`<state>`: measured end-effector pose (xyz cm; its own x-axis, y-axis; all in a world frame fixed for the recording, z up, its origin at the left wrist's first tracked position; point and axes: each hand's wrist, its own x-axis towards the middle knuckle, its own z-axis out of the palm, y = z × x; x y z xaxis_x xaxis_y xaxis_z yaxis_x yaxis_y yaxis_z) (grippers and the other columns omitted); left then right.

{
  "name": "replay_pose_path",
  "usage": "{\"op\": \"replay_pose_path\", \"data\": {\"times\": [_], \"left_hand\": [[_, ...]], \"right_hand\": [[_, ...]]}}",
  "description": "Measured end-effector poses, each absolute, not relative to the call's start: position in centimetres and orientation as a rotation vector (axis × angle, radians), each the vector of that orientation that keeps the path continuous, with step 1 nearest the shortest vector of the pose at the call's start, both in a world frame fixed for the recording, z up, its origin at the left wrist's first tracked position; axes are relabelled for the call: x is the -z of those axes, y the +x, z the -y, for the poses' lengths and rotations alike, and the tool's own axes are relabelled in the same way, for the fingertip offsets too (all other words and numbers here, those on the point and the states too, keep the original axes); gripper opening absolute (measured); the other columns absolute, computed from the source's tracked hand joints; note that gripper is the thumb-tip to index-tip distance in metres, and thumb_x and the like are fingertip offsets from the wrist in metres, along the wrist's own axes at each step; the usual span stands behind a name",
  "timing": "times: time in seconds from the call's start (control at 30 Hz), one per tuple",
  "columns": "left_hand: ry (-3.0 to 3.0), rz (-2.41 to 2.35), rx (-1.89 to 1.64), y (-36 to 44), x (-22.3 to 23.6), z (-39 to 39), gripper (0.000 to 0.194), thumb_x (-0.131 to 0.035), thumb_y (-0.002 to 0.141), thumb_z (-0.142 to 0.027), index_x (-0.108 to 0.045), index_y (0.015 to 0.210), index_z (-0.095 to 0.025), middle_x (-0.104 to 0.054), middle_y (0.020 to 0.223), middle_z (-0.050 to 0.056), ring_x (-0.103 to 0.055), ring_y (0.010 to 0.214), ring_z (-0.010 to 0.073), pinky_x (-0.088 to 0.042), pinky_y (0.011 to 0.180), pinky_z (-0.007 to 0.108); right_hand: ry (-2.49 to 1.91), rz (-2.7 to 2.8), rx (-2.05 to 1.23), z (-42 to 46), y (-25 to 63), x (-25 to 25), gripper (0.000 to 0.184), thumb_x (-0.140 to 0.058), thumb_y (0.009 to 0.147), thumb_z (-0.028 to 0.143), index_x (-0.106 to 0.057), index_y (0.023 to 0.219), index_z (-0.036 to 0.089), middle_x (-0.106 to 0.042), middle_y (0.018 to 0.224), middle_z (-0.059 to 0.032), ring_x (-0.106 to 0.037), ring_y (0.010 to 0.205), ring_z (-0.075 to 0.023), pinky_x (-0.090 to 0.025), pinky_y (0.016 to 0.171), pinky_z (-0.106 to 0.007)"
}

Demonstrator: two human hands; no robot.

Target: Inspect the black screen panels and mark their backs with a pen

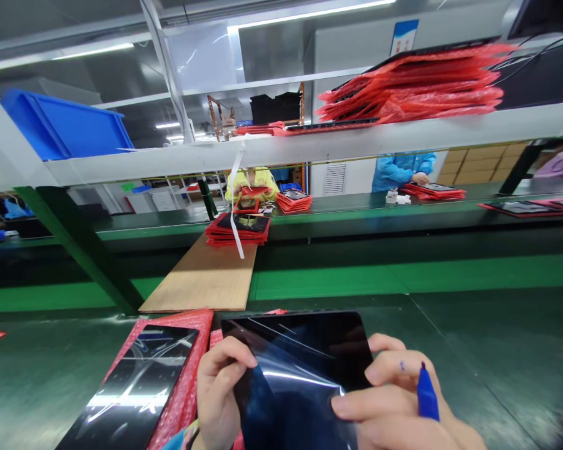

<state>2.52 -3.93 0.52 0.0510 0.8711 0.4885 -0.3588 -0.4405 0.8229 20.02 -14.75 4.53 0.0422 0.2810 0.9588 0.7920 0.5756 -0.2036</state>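
Observation:
A black tablet screen (pixel 304 369) is tilted up in front of me, its glossy face catching the ceiling lights. My left hand (pixel 223 390) grips its left edge, fingertips on the glass. My right hand (pixel 398 400) is at the right edge, with one fingertip pressed on the glass and other fingers along the side. A blue marker pen (pixel 426 394) is tucked in that same hand, its dark tip pointing up; the rest of the pen is hidden. To the left, another black screen panel (pixel 136 387) lies on red bubble wrap (pixel 185 381).
Beyond the green bench (pixel 488 350), a wooden board (pixel 206 275) bridges to a stack of red-wrapped panels (pixel 239 230). Overhead, a white shelf (pixel 281 149) carries more red bubble packs (pixel 413 87) and a blue bin (pixel 70 128). Two people in yellow and blue sleeves work opposite.

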Motion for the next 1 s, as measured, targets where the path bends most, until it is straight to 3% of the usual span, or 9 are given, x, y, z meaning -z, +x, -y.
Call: {"op": "replay_pose_path", "data": {"times": [0.17,0.43,0.53,0.63,0.73,0.9,1.0], "left_hand": [[1.174,-0.808,-1.588,2.7,-2.2,6.0,0.011,-0.063,0.063,-0.024,-0.067,0.053,-0.020,-0.058,0.053,-0.001,-0.050,0.054,0.0124,-0.038,0.052,0.022],[1.321,-0.817,-1.708,2.8,-2.7,7.5,0.013,-0.060,0.070,-0.019,-0.069,0.062,-0.023,-0.063,0.060,-0.002,-0.055,0.058,0.0132,-0.041,0.057,0.022],[1.262,-0.883,-1.753,3.2,-2.4,8.3,0.015,-0.066,0.072,-0.018,-0.071,0.084,-0.026,-0.071,0.080,-0.003,-0.064,0.074,0.0136,-0.048,0.069,0.018],[1.206,-0.926,-1.762,3.9,-1.6,9.3,0.053,-0.066,0.077,-0.021,-0.053,0.127,-0.033,-0.072,0.097,-0.002,-0.067,0.084,0.0156,-0.053,0.076,0.022],[1.256,-0.919,-1.720,4.3,-0.7,9.8,0.064,-0.062,0.083,-0.026,-0.036,0.142,-0.028,-0.073,0.086,0.004,-0.068,0.068,0.0183,-0.056,0.063,0.027],[1.449,-0.914,-1.727,4.0,0.8,9.8,0.058,-0.063,0.081,-0.028,-0.046,0.136,-0.022,-0.072,0.085,0.011,-0.062,0.052,0.0194,-0.052,0.049,0.030],[1.538,-0.868,-1.735,3.9,2.0,9.7,0.066,-0.061,0.082,-0.029,-0.038,0.143,-0.021,-0.073,0.086,0.012,-0.061,0.048,0.0197,-0.049,0.043,0.030]], "right_hand": [[-0.860,1.521,0.438,13.5,20.4,-4.8,0.034,-0.054,0.064,-0.009,-0.057,0.079,0.022,-0.073,0.065,0.0029,-0.059,0.063,-0.0156,-0.054,0.075,-0.038],[-0.886,1.465,0.361,12.4,20.9,-3.3,0.030,-0.059,0.069,-0.003,-0.056,0.084,0.022,-0.069,0.065,0.0006,-0.059,0.078,-0.0208,-0.051,0.080,-0.044],[-0.847,1.456,0.285,11.6,21.4,-2.5,0.028,-0.059,0.070,-0.001,-0.053,0.085,0.022,-0.066,0.065,0.0011,-0.058,0.075,-0.0201,-0.048,0.081,-0.043],[-0.789,1.399,0.191,10.4,22.2,-1.8,0.027,-0.061,0.069,0.000,-0.052,0.083,0.022,-0.061,0.059,0.0017,-0.057,0.076,-0.0207,-0.045,0.081,-0.043],[-0.713,1.343,0.146,8.9,23.2,-1.3,0.023,-0.065,0.070,0.007,-0.053,0.081,0.023,-0.056,0.053,0.0014,-0.056,0.068,-0.0215,-0.045,0.080,-0.046],[-0.624,1.289,0.088,7.0,24.8,0.0,0.020,-0.075,0.071,0.022,-0.055,0.074,0.026,-0.054,0.045,0.0029,-0.048,0.039,-0.0155,-0.043,0.080,-0.054],[-0.639,1.280,0.067,6.4,25.6,1.0,0.021,-0.078,0.069,0.029,-0.057,0.074,0.028,-0.054,0.045,0.0038,-0.047,0.035,-0.0141,-0.040,0.090,-0.054]]}}
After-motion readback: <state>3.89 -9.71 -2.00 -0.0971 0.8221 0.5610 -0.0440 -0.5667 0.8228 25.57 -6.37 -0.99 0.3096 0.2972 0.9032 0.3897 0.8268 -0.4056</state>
